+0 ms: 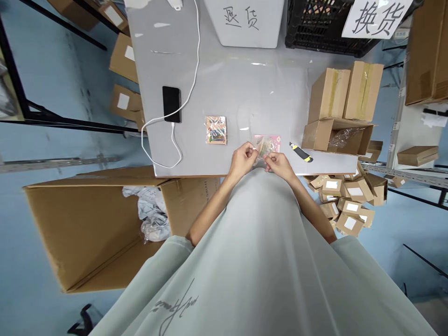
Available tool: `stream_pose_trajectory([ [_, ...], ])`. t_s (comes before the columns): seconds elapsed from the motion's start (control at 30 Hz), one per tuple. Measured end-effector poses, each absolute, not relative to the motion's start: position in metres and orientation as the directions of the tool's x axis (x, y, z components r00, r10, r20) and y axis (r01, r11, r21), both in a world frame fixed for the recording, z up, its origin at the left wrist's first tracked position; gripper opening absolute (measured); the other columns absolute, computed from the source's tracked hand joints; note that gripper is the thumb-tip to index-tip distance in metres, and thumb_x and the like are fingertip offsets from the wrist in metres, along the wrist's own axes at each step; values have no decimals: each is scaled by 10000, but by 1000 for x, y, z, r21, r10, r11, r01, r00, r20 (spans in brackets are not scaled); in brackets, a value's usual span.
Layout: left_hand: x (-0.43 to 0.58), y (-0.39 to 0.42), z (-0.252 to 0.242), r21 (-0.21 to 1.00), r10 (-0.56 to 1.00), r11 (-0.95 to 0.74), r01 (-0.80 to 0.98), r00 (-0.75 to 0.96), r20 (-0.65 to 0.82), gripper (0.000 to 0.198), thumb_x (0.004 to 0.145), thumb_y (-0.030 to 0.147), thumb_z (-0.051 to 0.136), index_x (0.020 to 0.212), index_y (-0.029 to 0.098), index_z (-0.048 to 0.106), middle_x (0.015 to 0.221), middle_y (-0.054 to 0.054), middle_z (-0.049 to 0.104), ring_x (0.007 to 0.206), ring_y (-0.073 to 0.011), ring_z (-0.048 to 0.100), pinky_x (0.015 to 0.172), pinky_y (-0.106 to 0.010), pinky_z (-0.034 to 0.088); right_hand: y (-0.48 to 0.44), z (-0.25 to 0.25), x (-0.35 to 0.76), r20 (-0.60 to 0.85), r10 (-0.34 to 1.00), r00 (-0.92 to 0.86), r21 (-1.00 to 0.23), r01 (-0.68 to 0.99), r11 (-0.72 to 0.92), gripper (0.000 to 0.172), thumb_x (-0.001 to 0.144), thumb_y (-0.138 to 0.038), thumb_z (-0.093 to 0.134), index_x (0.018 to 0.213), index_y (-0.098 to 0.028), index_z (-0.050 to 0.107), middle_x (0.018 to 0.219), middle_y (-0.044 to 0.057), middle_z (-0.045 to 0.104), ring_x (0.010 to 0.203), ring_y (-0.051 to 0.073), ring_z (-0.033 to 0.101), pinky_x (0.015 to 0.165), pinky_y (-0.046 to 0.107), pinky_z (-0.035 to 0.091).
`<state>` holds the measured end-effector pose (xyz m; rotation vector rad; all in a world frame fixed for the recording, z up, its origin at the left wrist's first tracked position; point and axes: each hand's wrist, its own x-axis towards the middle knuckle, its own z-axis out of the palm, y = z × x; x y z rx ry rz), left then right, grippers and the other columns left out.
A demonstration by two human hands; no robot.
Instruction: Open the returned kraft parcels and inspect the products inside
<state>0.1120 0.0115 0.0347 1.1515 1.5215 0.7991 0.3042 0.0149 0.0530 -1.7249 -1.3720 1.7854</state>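
Note:
At the table's front edge, my left hand (242,160) pinches the left side of a small clear plastic packet (268,143) with pink printing. My right hand (279,166) is closed on the packet's near right side. What lies inside the plastic is too small to make out. To the left of my hands lies a small square item in shiny clear wrap (216,130), with colourful printing. A black and yellow utility knife (301,152) rests to the right, apart from my right hand.
A black phone (171,103) with a white cable lies left on the table (266,88). A white bin (245,28) and black crate (315,32) stand at the back. Cardboard boxes (327,95) are stacked right; a large open carton (94,228) stands below left.

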Motion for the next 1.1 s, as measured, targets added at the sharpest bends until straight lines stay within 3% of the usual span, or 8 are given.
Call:
stream_pose_trajectory([
  [0.17, 109, 9, 17, 915, 932, 363, 174, -50, -360, 348, 961, 510, 765, 839, 265, 549, 657, 54, 620, 545, -147, 601, 593, -281, 454, 18, 54, 309, -539, 821, -185, -778, 483, -402, 376, 1062, -408, 638, 721, -271, 560, 620, -21, 697, 693, 218, 798, 715, 294, 537],
  [0.37, 105, 12, 14, 907, 937, 347, 236, -56, -344, 328, 972, 513, 761, 867, 262, 579, 675, 41, 656, 547, -157, 631, 593, -284, 464, 18, 54, 312, -553, 818, -159, -765, 485, -423, 354, 1058, -377, 625, 729, -277, 541, 629, -20, 723, 676, 216, 807, 694, 287, 542],
  [0.57, 62, 13, 4, 843, 899, 436, 315, -191, -394, 335, 945, 511, 803, 844, 268, 596, 677, 29, 670, 612, -185, 673, 666, -309, 533, 19, 50, 347, -562, 817, -134, -766, 457, -452, 349, 998, -432, 725, 723, -266, 587, 627, -1, 742, 637, 201, 773, 684, 276, 574],
  [0.7, 53, 11, 4, 879, 902, 421, 223, 3, -432, 523, 872, 709, 870, 792, 254, 625, 696, -6, 697, 698, -201, 686, 762, -346, 582, 23, 46, 367, -545, 819, -179, -784, 454, -423, 419, 983, -486, 751, 686, -266, 553, 628, 2, 717, 671, 210, 790, 678, 271, 578],
  [0.83, 72, 10, 18, 908, 894, 414, 60, 162, -418, 686, 801, 888, 876, 817, 240, 652, 846, -57, 782, 865, -238, 753, 874, -373, 606, 29, 39, 360, -522, 845, -116, -752, 530, -392, 421, 1028, -545, 697, 730, -268, 589, 693, 11, 750, 726, 220, 793, 747, 300, 594],
  [1.0, 88, 17, 31, 905, 888, 426, 6, 186, -420, 667, 778, 841, 932, 870, 229, 683, 902, -59, 789, 905, -239, 771, 887, -374, 633, 33, 32, 335, -532, 847, -9, -688, 587, -427, 527, 938, -780, 789, 937, -262, 693, 938, 40, 835, 824, 241, 820, 811, 342, 625],
  [1.1, 86, 19, 33, 900, 881, 436, -16, 213, -423, 635, 754, 774, 969, 886, 222, 683, 929, -60, 799, 911, -236, 782, 876, -368, 643, 35, 28, 321, -523, 852, 34, -694, 564, -448, 573, 905, -803, 836, 1005, -257, 696, 1007, 52, 848, 828, 242, 824, 798, 353, 641],
])
